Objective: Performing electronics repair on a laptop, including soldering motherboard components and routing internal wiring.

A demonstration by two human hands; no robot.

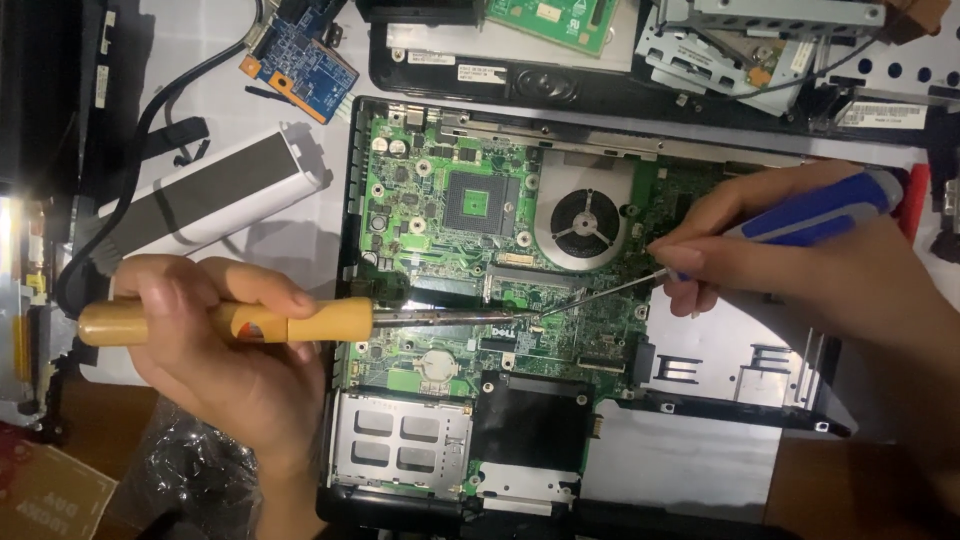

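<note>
The left hand point(215, 340) was closed around a yellow-handled soldering iron point(300, 322), its tip lying on the green motherboard point(470, 250) just below the fan point(585, 225). The right hand point(800, 265) pinched a blue-handled screwdriver point(815, 210), its thin shaft meeting the iron's tip. The laptop was already opened and stripped, loose boards lying above, while the motherboard itself still sat in its black case point(700, 410)
</note>
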